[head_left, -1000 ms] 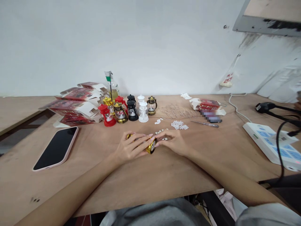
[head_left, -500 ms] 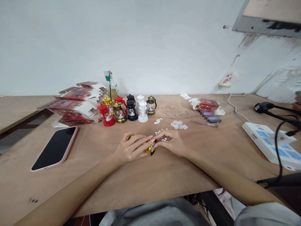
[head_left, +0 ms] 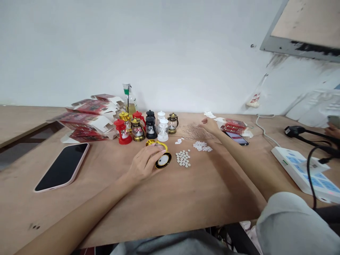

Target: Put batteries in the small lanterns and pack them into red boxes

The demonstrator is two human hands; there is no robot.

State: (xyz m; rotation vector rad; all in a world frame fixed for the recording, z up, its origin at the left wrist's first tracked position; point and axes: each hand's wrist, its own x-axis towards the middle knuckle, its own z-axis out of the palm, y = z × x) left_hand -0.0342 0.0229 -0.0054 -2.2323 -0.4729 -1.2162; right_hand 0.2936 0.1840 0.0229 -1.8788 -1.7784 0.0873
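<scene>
Gripping with the left hand (head_left: 145, 161) a gold miniature lantern (head_left: 163, 161), just left of loose round discs (head_left: 183, 159) at the middle of the tabletop (head_left: 183, 198). Tipped over, long axis running from far-left cap to near-right base, underside turned toward the wearer. Reaching with the right hand (head_left: 209, 125) over thin metal pins (head_left: 191, 131), fingers curled; cannot tell whether holding anything. Cannot read print on red cartons (head_left: 82, 119) or hanging plastic bag (head_left: 254, 101). Cannot see lantern's midsection behind left fingers.
</scene>
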